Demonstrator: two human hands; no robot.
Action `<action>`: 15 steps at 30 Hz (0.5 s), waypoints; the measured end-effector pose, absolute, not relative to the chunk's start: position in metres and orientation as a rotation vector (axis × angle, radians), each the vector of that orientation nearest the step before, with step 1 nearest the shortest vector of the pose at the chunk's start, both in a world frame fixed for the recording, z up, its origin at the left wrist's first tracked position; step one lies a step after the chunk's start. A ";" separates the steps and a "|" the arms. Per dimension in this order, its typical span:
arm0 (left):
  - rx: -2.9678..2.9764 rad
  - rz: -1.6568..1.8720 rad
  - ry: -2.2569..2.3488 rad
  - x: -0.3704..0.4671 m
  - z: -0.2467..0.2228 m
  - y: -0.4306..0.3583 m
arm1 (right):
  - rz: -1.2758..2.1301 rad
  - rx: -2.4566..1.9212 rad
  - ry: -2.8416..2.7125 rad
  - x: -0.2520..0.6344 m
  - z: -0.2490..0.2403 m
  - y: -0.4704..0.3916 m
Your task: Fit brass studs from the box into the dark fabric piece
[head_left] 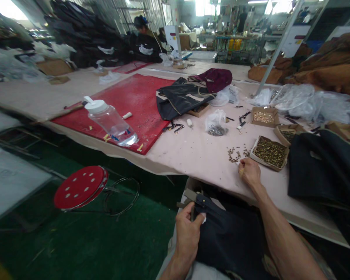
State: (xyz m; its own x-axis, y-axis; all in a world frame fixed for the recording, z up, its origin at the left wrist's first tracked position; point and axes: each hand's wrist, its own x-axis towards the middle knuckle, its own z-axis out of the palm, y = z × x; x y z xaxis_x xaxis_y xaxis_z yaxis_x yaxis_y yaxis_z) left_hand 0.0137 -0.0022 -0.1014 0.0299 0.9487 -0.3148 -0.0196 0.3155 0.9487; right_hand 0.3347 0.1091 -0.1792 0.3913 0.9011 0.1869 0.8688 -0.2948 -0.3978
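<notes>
Two hands are at work at the near edge of our desk (192, 155). Our left hand (188, 233) is below that edge, over the lap, its grip closed on the top corner of a dark cloth piece (230, 241), thumb and fingers pinching it where a strap end and a small stud seem to sit; holding it there keeps the spot taut and turned up to us. Our right hand (250, 173) rests on the desk just at its near edge, fingers curled shut on something small and pale, perhaps a rivet or a short tool, though we cannot make it out. It lies close beside the scattered rivets (236, 154) and the open rivet box (270, 152), which puts the supply within easy reach.

Further along the right side stand two more small boxes (264, 116), with clear bags (303, 99) behind them and a black garment (323, 167) hanging over the near right edge. Toward the middle lie a plastic bag of parts (216, 123) and a folded black piece (179, 99). A red mat (134, 105) covers the left part, and on it a water bottle (111, 121) lies tilted. A red stool (81, 186) stands on the floor. Another person (144, 39) sits at the far edge. Most of the cloth piece is cut off by the frame.
</notes>
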 end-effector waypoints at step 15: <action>0.918 0.972 1.304 0.018 -0.107 -0.001 | 0.171 -2.455 -1.333 0.329 -0.160 0.110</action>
State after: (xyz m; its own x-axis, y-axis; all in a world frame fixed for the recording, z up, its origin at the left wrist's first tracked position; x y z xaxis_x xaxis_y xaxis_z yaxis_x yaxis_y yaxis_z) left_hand 0.0179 -0.0009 -0.1070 0.0195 0.9413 -0.3369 -0.0539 0.3375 0.9398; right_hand 0.3293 0.1095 -0.1595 0.5525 0.8316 0.0564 0.7906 -0.5015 -0.3514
